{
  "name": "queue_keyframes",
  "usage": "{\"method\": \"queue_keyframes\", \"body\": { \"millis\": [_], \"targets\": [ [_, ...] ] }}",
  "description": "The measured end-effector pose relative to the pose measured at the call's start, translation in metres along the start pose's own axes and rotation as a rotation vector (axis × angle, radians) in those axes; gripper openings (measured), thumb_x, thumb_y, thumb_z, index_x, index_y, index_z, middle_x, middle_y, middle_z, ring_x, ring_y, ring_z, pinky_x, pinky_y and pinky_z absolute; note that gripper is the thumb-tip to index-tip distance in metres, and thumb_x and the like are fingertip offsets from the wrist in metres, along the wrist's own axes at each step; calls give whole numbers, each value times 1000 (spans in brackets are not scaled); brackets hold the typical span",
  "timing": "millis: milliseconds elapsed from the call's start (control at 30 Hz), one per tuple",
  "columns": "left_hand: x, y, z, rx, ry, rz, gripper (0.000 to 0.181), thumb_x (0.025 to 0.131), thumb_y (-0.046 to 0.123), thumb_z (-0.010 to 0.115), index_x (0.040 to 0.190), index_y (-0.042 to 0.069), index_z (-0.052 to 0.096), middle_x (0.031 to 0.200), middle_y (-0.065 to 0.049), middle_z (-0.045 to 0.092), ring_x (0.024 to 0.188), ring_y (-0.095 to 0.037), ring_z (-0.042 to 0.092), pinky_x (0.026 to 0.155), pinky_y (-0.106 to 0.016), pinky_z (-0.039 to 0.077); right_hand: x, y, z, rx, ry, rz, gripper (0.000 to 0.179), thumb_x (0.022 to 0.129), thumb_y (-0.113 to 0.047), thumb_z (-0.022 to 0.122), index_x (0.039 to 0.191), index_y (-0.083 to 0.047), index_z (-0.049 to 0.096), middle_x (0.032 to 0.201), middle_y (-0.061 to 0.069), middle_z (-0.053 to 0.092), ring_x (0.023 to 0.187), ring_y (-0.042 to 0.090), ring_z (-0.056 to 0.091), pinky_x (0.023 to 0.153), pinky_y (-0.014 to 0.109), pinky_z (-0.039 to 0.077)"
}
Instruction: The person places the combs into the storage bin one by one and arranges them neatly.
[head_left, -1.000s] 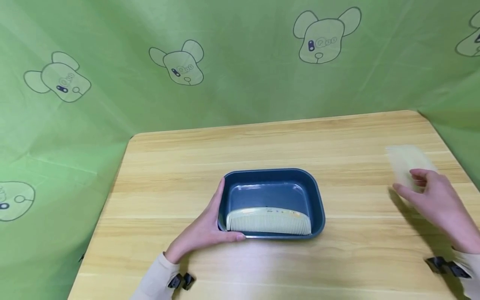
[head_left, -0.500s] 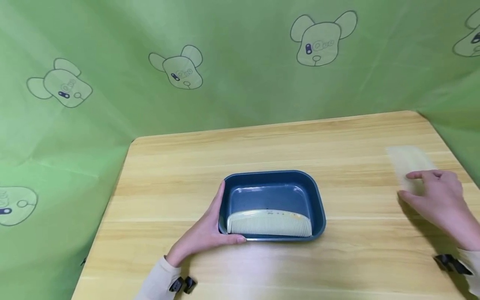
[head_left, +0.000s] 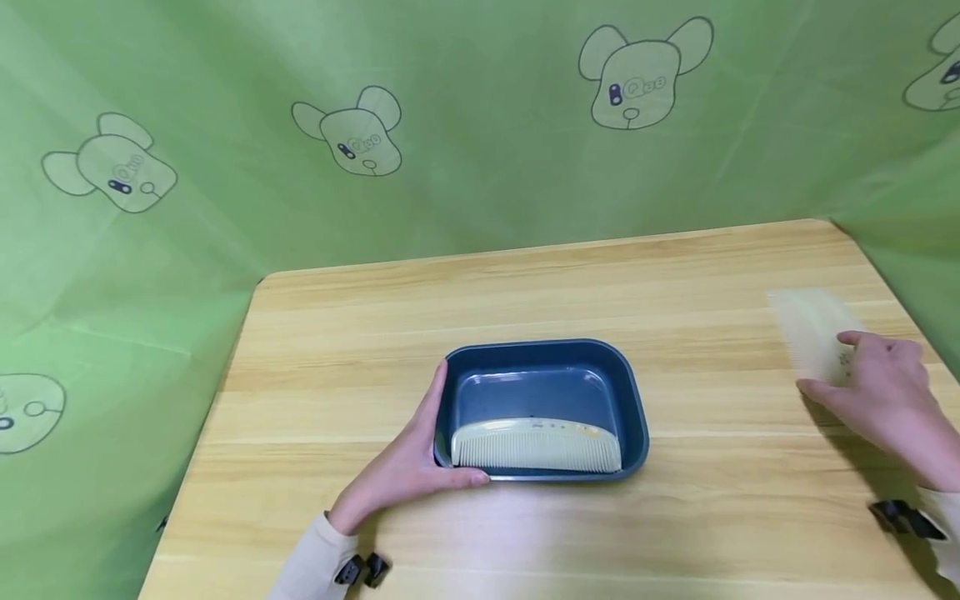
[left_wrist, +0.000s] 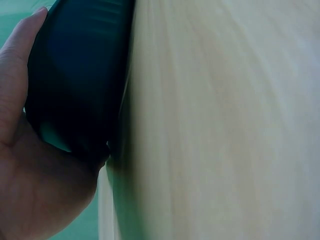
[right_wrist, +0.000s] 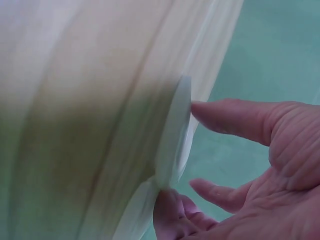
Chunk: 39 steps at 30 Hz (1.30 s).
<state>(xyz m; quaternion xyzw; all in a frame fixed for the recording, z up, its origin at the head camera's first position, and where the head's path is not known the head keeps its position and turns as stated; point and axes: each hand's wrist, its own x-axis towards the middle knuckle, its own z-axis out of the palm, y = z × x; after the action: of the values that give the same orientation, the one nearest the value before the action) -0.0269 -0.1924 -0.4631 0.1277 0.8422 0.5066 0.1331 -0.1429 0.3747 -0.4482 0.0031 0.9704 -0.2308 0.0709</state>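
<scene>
In the head view my left hand (head_left: 408,467) grips the left front corner of a dark blue rectangular tray (head_left: 534,392), thumb along the near rim and fingers at the left side. A pale, translucent comb (head_left: 536,446) rests inside against the near wall, teeth toward me. Far to the right, my right hand (head_left: 888,387) is at a second pale comb (head_left: 810,329) lying on the table, partly hidden by the fingers. From the right wrist, the thumb touches one edge of that comb (right_wrist: 175,132) and the fingertips (right_wrist: 169,200) meet its opposite edge.
The wood-grain table (head_left: 360,333) has rounded far corners and carries the tray and both combs. Green cloth (head_left: 480,175) printed with cartoon animal heads hangs behind it and at the sides. Black devices (head_left: 362,570) are strapped at both wrists.
My right hand has shifted slightly right along the second comb, its thumb and index finger settling at the near end. The left hand, tray and both combs stay in place.
</scene>
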Motion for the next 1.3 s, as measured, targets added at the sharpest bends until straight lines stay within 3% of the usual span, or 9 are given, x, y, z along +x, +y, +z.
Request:
{"method": "queue_keyframes", "body": {
  "millis": [167,367,500,633,767,933,1067,1167,1300],
  "targets": [
    [-1,1,0,-7,3,6,148,80,42,100,173,35,-16,182,-9,-12,165,-26,0,128,-59,14,3,1,-3,-11,-20,-19,93,96,-21,83,148,33,28,130,61,36,131,78,20,93,85,33],
    [-2,-1,0,-2,2,-15,150,79,45,100,172,39,-18,182,-7,-13,165,-19,-1,129,-52,13,4,-2,-7,37,-62,-28,94,100,-19,79,155,27,19,127,58,36,112,69,42,79,76,45],
    [-2,-1,1,-2,2,-3,149,80,45,99,173,37,-17,182,-8,-12,165,-24,-1,129,-56,13,3,0,-10,69,-86,-17,88,105,-15,70,161,21,12,132,57,39,106,66,51,65,54,53],
    [-1,0,0,-3,7,1,150,79,45,100,173,36,-17,182,-9,-11,165,-25,1,128,-57,14,3,1,-11,108,-52,-31,74,107,-7,60,162,18,18,127,52,49,100,60,58,59,32,50],
    [0,1,-1,-7,5,-2,150,79,45,100,174,34,-16,182,-7,-11,165,-23,1,129,-55,14,1,2,-9,174,17,-58,60,108,-5,57,158,19,32,112,34,52,90,23,56,56,22,40],
    [1,1,0,-9,1,1,149,81,43,100,175,27,-14,182,-5,-11,165,-24,1,129,-57,14,0,1,-6,312,43,-58,51,113,-13,56,151,18,44,109,-3,56,87,-10,44,62,13,46],
    [1,0,0,-13,5,7,148,81,41,100,175,30,-14,182,-5,-11,165,-25,1,129,-58,15,2,-2,-4,461,22,-65,26,112,-14,62,138,-18,63,105,-32,57,90,-17,52,67,8,49],
    [1,0,0,-12,0,9,148,81,41,100,174,34,-16,182,-6,-11,165,-24,1,129,-58,15,2,-5,-2,553,-3,-84,37,111,-11,65,125,-44,58,104,-35,61,91,-15,57,68,9,50],
    [0,1,-1,-12,-5,4,149,80,44,100,173,37,-17,182,-5,-12,165,-24,1,129,-56,15,0,-12,1,607,-43,-95,41,111,-10,64,128,-47,59,107,-31,64,92,-10,60,69,11,51]
  ]
}}
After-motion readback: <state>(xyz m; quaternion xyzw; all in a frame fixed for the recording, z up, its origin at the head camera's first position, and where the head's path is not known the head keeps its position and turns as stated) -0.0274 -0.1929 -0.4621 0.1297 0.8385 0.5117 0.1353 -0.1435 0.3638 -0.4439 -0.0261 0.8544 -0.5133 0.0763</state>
